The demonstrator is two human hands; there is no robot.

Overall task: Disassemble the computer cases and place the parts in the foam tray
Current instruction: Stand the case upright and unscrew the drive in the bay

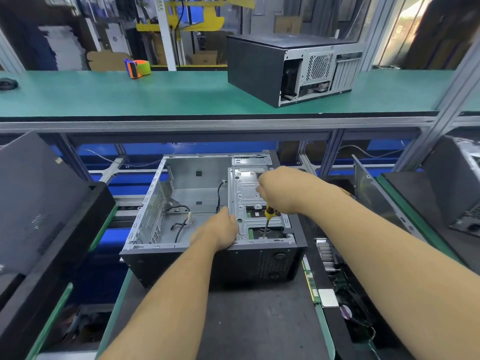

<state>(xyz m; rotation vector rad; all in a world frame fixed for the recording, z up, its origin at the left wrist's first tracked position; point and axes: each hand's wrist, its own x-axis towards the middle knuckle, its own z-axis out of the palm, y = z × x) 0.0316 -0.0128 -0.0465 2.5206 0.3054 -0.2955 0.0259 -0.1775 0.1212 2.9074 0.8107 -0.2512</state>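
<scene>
The open computer case (207,219) lay just under both hands. Its metal bracket (255,203) (stiff, thin, sharp-edged, probably light) was gripped by the left hand (220,229); a screwdriver (267,219) was clasped in the right hand (278,190).

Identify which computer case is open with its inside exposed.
The computer case under the hands, side panel off; the case on the upper shelf keeps its panels.

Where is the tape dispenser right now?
In the head view, the tape dispenser sits upper left on the green shelf, well left of the closed computer case.
</scene>
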